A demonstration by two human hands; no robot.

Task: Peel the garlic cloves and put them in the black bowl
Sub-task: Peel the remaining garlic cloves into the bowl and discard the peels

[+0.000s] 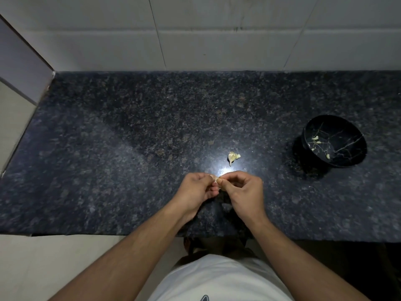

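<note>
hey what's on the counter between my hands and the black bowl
Almost nothing: in the head view the dark granite counter between the hands and the black bowl is bare. The small garlic cluster sits just beyond the hands, off that line.

- No readable text, label, brand or number shows anywhere.
- A dark mark sits on the white shirt (217,279), cut off by the bottom edge and illegible.

bench (152,131): dark speckled granite, polished, glossy glare spot. black bowl (347,158): glossy, marble-look veins inside. wall tiles (217,40): smooth pale ceramic, slight sheen. garlic piece (233,157): dry papery skin, matt. shirt (219,279): white cloth, matt.
</note>
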